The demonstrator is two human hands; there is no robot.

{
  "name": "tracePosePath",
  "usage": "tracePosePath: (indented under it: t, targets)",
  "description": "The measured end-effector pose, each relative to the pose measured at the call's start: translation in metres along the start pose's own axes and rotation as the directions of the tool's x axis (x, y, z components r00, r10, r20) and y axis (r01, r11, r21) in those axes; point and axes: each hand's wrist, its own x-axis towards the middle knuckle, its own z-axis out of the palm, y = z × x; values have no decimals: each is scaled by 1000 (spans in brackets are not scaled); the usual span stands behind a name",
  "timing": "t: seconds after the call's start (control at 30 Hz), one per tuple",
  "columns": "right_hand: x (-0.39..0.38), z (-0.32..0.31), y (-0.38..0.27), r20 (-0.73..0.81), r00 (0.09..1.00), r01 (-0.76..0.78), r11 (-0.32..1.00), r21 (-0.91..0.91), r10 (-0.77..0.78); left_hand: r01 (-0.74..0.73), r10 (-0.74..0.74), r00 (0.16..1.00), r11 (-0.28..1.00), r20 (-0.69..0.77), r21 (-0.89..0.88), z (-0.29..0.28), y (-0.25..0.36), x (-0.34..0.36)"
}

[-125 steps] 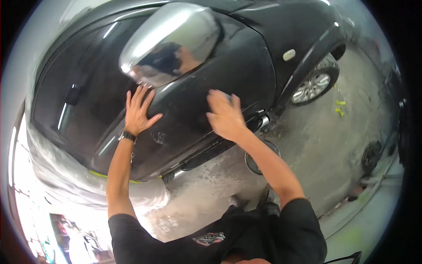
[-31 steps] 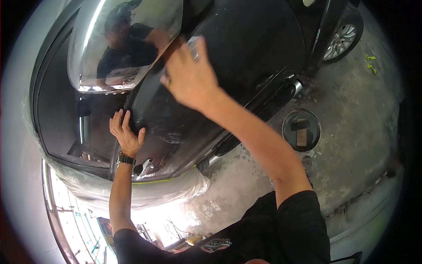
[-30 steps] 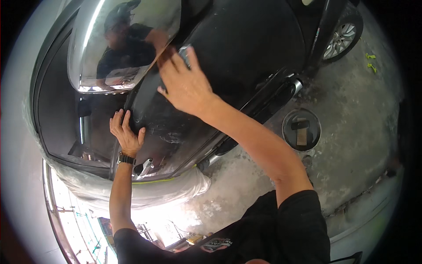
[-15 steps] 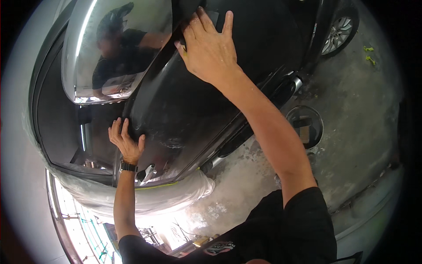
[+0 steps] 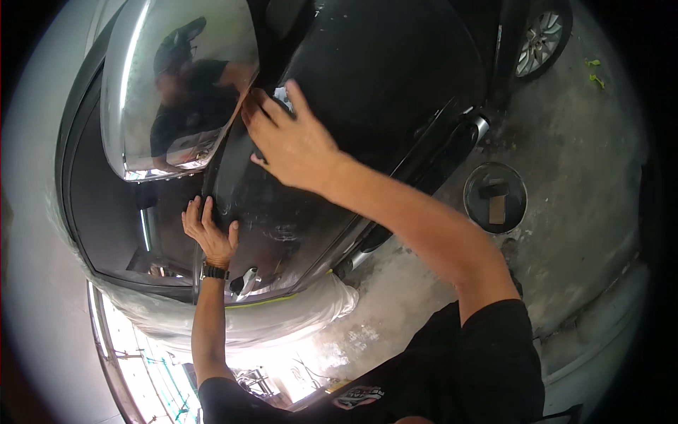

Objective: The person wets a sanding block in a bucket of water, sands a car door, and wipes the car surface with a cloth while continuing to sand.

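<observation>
Black car door under empty left hand, fingers apart, and right hand, splayed over pale sheet, grip unclear

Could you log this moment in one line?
Left hand: on door | Right hand: over pale pad on door, near mirror | Bucket: on floor

grey blotched floor | pale left wall | white glare lower-left
</observation>
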Motion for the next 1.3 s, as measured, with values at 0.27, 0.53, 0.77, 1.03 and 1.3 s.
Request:
tracePosePath:
  t: [0.27,0.53,0.77,1.03,1.3]
  targets:
    - [12,-7,2,147,985,-96,995,-3,96,-9,9,1000,1000,-9,5,1,3,5]
    - [18,-18,18,12,959,-281,958,-62,282,5,-5,1000,1000,-6,6,-3,4,3]
    - [25,-28,58,-98,969,-234,971,-45,228,33,-33,999,999,3,14,-4,4,4]
    - [13,-1,39,-136,983,-127,992,-8,125,28,-28,999,1000,-20,11,3,-2,0]
    - [2,-1,27,-141,986,-78,994,82,89,26,-27,1000,1000,4,15,-5,0,-2]
